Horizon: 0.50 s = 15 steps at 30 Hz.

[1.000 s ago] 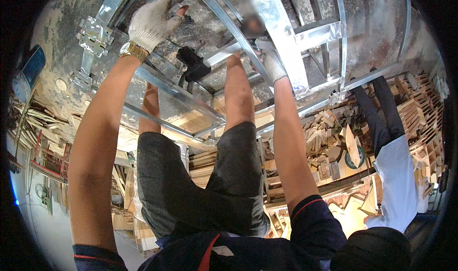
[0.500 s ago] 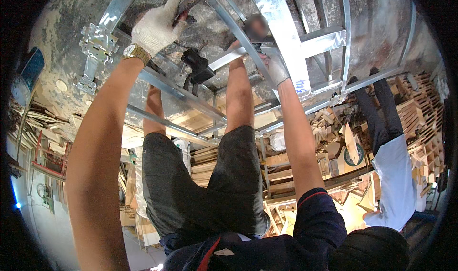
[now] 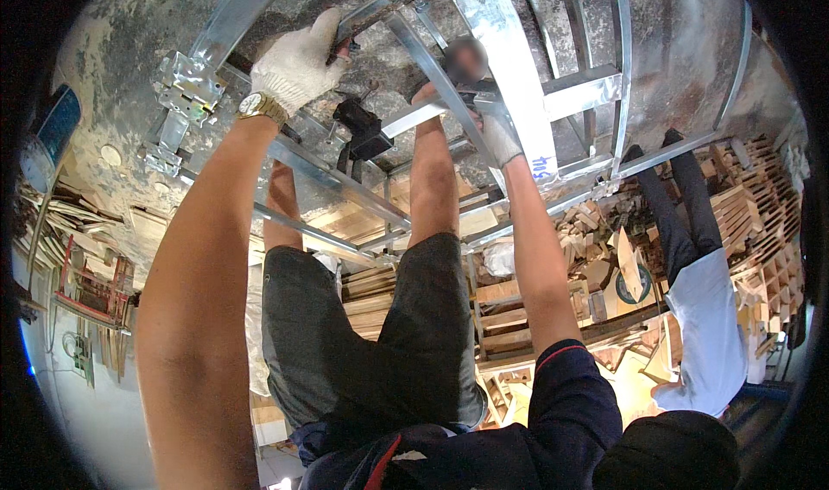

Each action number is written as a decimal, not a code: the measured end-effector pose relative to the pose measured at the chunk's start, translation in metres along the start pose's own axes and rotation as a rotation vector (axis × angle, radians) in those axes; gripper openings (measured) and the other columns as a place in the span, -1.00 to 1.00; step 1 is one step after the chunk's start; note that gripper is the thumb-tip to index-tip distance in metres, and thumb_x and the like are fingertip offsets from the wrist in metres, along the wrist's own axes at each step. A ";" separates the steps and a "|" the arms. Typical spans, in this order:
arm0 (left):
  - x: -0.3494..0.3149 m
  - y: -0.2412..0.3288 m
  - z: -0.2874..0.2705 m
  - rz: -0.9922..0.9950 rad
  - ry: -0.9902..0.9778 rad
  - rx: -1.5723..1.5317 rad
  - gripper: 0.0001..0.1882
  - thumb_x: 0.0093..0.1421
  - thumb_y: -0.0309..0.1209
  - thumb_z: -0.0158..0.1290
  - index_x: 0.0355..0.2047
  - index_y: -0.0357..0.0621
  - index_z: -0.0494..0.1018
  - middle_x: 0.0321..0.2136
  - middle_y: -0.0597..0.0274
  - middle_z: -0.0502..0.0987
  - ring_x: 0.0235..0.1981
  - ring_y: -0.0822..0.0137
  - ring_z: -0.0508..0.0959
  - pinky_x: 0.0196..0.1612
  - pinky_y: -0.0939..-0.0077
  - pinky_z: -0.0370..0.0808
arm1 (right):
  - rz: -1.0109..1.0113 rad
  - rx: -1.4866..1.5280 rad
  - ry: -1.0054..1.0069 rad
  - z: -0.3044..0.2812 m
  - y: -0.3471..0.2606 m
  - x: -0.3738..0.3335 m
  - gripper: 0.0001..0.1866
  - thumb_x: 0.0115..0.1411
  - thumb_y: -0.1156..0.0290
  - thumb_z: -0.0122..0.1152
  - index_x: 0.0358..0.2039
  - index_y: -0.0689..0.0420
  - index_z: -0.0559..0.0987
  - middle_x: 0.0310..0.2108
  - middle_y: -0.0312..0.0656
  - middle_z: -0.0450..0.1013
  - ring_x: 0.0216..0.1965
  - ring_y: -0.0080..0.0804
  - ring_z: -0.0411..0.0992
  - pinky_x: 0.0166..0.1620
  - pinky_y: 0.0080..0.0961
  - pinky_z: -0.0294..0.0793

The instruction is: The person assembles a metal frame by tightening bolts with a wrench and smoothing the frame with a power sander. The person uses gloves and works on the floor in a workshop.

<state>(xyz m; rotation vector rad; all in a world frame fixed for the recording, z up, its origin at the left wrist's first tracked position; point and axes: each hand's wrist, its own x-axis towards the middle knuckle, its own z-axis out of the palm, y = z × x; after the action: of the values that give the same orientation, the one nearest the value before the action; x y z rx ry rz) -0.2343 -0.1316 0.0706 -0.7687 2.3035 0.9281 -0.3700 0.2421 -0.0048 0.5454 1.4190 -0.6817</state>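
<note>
While both arms reach overhead:
Left hand: knit white glove, clenched round thin galvanised rail, eleven o'clock
Right hand: gloved, grasping shiny flat channel, twelve o'clock

The left hand wears a white knitted glove with a gold-coloured wristwatch just below it, and the right hand wears a white glove too, both against silvery-grey metal rails and a mottled grey ceiling stained with dark patches. A co-worker's shorts are dark grey, a second person wears a pale blue shirt over dark trousers, and the person's own sleeve is navy with a thin red band. The stacked wood is pale tan, and a black tool shows between the rails.
</note>
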 end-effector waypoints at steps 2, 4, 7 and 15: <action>-0.001 0.002 -0.002 -0.003 -0.024 -0.002 -0.62 0.28 -0.16 0.01 0.01 0.01 0.23 -0.34 -0.17 0.60 -0.26 -0.26 0.59 -0.23 -0.16 0.51 | -0.011 -0.099 0.121 0.000 0.003 -0.004 -0.66 0.41 0.07 -0.04 -0.34 0.00 0.56 -0.51 -0.37 0.41 -0.52 -0.56 0.37 -0.48 -0.59 0.34; -0.002 0.003 -0.004 -0.001 -0.018 0.004 -0.65 0.28 -0.20 0.01 0.00 0.01 0.23 -0.35 -0.17 0.60 -0.26 -0.25 0.59 -0.24 -0.14 0.51 | -0.006 0.045 0.199 0.000 0.010 -0.006 -0.65 0.40 0.04 -0.03 -0.33 0.01 0.57 -0.51 -0.36 0.42 -0.52 -0.56 0.37 -0.47 -0.58 0.34; 0.000 0.004 -0.006 -0.039 -0.113 -0.005 -0.46 0.26 -0.17 0.06 0.20 0.04 0.21 -0.29 -0.19 0.60 -0.22 -0.25 0.59 -0.20 -0.12 0.52 | -0.010 -0.038 0.253 -0.005 0.024 0.001 -0.63 0.40 0.03 -0.05 -0.32 0.02 0.56 -0.53 -0.36 0.41 -0.54 -0.53 0.36 -0.48 -0.56 0.33; 0.002 0.000 -0.004 0.008 -0.109 -0.052 -0.47 0.25 -0.20 0.07 0.17 0.00 0.19 -0.32 -0.19 0.60 -0.24 -0.25 0.59 -0.22 -0.12 0.52 | 0.077 0.558 -0.322 -0.028 0.032 0.028 -0.53 0.46 -0.02 -0.21 -0.31 0.06 0.53 -0.61 -0.32 0.36 -0.61 -0.49 0.32 -0.52 -0.56 0.26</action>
<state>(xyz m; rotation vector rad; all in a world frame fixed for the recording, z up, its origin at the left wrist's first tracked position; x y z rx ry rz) -0.2363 -0.1353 0.0718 -0.7122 2.1970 1.0123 -0.3667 0.2816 -0.0365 0.8750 0.8949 -1.0599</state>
